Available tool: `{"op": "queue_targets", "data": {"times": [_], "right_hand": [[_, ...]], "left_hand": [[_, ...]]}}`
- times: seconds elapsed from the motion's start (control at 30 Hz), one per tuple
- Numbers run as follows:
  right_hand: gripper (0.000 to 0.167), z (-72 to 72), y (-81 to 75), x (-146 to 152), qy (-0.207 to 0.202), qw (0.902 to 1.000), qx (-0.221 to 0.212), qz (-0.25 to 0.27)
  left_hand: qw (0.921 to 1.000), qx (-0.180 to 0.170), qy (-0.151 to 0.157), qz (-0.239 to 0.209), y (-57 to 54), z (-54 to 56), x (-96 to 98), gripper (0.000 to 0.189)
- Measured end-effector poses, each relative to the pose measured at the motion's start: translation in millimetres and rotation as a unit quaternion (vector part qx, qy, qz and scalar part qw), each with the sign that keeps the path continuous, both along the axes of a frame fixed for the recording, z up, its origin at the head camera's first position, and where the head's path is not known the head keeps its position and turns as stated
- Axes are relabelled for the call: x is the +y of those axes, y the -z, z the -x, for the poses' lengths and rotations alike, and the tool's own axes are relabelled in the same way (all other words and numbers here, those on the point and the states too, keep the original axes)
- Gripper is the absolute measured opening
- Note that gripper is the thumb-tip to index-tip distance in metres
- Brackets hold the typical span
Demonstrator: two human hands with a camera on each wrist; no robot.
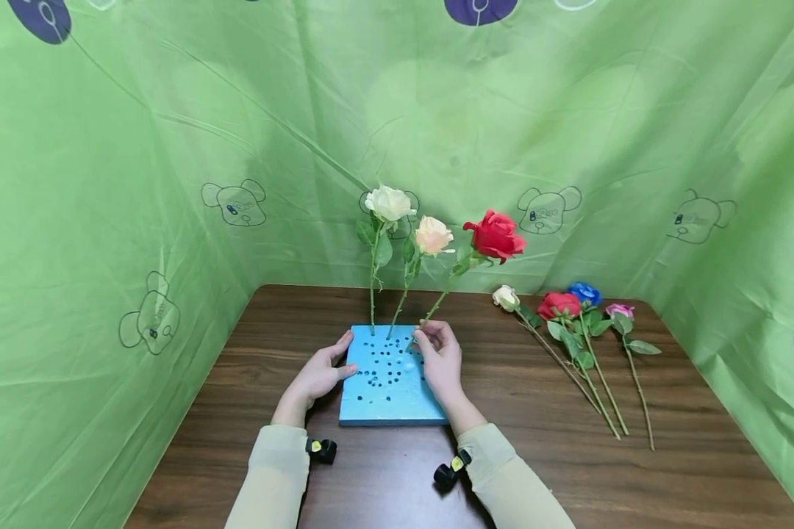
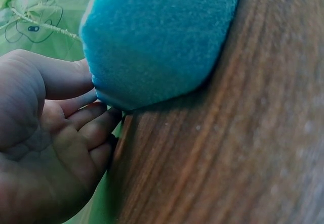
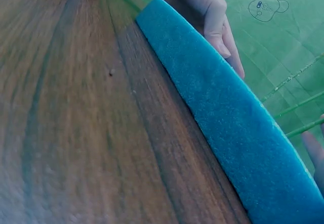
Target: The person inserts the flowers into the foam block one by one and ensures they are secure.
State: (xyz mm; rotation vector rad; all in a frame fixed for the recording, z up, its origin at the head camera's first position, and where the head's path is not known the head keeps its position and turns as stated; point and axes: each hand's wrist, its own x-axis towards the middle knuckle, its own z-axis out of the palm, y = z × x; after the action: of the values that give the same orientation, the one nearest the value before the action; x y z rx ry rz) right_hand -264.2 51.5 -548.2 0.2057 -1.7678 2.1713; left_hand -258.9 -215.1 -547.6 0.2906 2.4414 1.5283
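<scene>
A blue foam block (image 1: 403,408) with many small holes lies on the table. My left hand (image 1: 320,373) holds its left edge, the thumb over the top and the fingers along the side, as the left wrist view also shows. My right hand (image 1: 442,360) pinches the green stem of a red rose (image 1: 496,236) low down, with the stem's end at the block's upper right holes. That stem leans to the right. A white rose (image 1: 390,203) and a peach rose (image 1: 433,235) stand in holes along the block's back, the white one nearly upright.
On the right of the brown wooden table (image 1: 536,441) lie a cream rose (image 1: 506,297), another red rose (image 1: 559,305), a blue rose (image 1: 584,294) and a pink rose (image 1: 620,310), stems toward me. A green curtain (image 1: 291,147) surrounds the table's back and sides.
</scene>
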Motion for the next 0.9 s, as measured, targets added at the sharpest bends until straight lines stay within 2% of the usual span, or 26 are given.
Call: {"op": "queue_targets", "data": {"times": [0.17, 0.33, 0.47, 0.7, 0.9], "right_hand": [[0.015, -2.9, 1.0, -1, 0.029, 0.9982, 0.016, -0.050], [0.009, -9.1, -7.1, -3, 0.056, 0.9921, 0.029, -0.109], [0.009, -12.4, -10.8, -3, 0.044, 0.9917, 0.036, -0.115], [0.009, -4.9, 3.0, -1, 0.023, 0.9900, 0.060, -0.125], [0.007, -1.8, 7.4, 2, 0.000, 0.9897, 0.039, -0.138]], "left_hand": [[1.0000, 0.001, -0.002, 0.001, 0.9, 0.4, 1.4, 0.075], [1.0000, 0.002, -0.003, 0.003, 1.4, 0.5, 2.1, 0.074], [1.0000, 0.001, -0.007, 0.000, 1.1, -0.2, 1.9, 0.074], [1.0000, -0.001, -0.007, -0.002, -0.4, -0.6, 2.1, 0.074], [1.0000, -0.002, -0.007, -0.003, -1.0, -0.1, 2.4, 0.074]]}}
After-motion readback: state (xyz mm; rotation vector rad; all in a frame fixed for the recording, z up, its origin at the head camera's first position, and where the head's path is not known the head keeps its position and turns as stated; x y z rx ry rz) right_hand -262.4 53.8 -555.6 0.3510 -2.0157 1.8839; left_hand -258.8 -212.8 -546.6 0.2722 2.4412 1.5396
